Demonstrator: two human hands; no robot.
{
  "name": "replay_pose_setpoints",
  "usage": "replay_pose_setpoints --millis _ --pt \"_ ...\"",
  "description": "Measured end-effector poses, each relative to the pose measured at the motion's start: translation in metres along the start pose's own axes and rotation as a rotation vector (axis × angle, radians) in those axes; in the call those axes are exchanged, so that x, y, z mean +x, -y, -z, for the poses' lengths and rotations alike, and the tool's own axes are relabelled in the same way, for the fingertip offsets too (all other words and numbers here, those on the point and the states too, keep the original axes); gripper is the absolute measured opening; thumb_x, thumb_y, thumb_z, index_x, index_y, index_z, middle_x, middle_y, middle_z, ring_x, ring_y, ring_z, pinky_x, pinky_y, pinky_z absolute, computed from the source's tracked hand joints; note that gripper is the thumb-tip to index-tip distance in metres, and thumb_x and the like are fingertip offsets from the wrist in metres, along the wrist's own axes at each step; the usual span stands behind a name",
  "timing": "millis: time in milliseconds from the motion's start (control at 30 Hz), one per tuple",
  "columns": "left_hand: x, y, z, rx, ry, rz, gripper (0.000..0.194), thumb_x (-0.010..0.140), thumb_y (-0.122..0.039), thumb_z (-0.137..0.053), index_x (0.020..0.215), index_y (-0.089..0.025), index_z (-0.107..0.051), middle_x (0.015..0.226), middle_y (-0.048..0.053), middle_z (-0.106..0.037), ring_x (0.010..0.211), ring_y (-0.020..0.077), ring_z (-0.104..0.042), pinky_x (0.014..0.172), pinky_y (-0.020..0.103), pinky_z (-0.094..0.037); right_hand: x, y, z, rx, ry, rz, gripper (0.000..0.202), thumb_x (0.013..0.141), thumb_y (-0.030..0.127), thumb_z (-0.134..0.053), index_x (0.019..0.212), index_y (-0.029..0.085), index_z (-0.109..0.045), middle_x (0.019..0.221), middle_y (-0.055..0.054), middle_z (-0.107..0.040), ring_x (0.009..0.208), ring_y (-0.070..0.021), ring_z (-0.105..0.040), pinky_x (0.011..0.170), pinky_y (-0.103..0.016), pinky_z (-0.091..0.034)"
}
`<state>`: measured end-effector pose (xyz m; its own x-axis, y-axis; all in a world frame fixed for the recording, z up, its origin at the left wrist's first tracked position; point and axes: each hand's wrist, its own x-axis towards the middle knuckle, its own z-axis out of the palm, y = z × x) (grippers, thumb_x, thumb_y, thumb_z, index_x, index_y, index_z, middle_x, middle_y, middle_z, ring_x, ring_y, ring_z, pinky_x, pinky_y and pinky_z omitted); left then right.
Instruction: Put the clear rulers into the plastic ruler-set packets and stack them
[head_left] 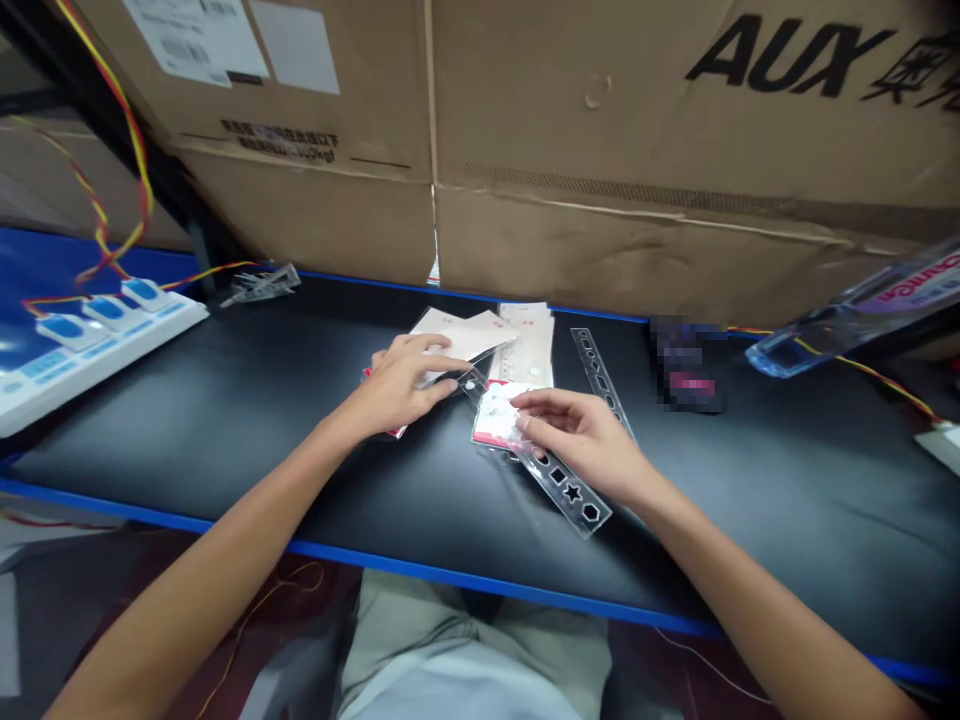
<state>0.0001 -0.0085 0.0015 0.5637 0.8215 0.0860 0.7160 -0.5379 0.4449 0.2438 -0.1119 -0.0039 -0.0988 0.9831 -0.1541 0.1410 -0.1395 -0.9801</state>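
Observation:
My left hand (401, 385) lies over some clear packets with white cards (469, 335), its thumb and index finger closed at the upper end of a clear stencil ruler (566, 490). That ruler slants down to the right, with a star and other shapes cut out. My right hand (581, 430) pinches with thumb and fingertips at a clear plastic packet with a red-and-white card (495, 415). Ruler and packet overlap; whether one is inside the other I cannot tell. Behind the right hand lies a second stencil ruler (595, 365). A stack of pale packets (529, 340) sits just beyond.
Large cardboard boxes (525, 230) wall off the back of the black tabletop (225, 420). On the left is a white power strip (105, 345) with cables. A clear plastic bottle or wrapper (847, 310) juts in at right, near a blurred dark object (686, 365).

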Motion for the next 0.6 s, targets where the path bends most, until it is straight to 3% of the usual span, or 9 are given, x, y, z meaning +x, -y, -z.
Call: replay_pose_setpoints --millis 167,300,467,600 --pt "0.001 0.001 -0.002 -0.141 -0.038 -0.004 0.041 0.096 -0.046 -0.055 0.133 -0.035 -0.069 0.147 0.006 -0.058 0.138 0.0329 -0.048 0.109 0.05 -0.045 0.002 0.007 0.012 0.118 0.012 -0.05 0.033 0.082 0.039 -0.082 0.109 0.02 -0.077 0.104 -0.007 -0.078 0.09 -0.019 -0.073 0.081 -0.031 -0.059" --pt "0.001 0.006 -0.004 -0.131 -0.044 -0.051 0.043 0.097 -0.044 -0.051 0.135 -0.031 -0.068 0.144 0.006 -0.062 0.135 0.0311 -0.053 0.115 0.05 -0.041 0.002 0.012 0.019 0.14 0.039 -0.108 0.033 0.082 0.036 -0.082 0.11 0.021 -0.078 0.108 -0.007 -0.079 0.095 -0.0209 -0.074 0.08 -0.031 -0.06" --pt "0.0 0.009 -0.003 -0.006 0.019 -0.039 0.052 0.09 -0.045 -0.06 0.139 -0.027 -0.064 0.146 0.008 -0.061 0.137 0.0346 -0.051 0.116 0.054 -0.036 0.004 0.012 0.019 0.217 0.07 -0.191 0.033 0.079 0.034 -0.084 0.109 0.02 -0.08 0.108 -0.008 -0.081 0.104 -0.0238 -0.075 0.091 -0.034 -0.059" --pt "0.002 0.011 -0.002 -0.104 -0.006 -0.052 0.047 0.088 -0.044 -0.063 0.129 -0.023 -0.07 0.139 0.007 -0.067 0.131 0.0321 -0.057 0.115 0.047 -0.04 0.005 0.014 0.021 0.284 0.061 -0.221 0.034 0.076 0.031 -0.086 0.107 0.019 -0.081 0.107 -0.009 -0.081 0.109 -0.0244 -0.075 0.103 -0.036 -0.055"
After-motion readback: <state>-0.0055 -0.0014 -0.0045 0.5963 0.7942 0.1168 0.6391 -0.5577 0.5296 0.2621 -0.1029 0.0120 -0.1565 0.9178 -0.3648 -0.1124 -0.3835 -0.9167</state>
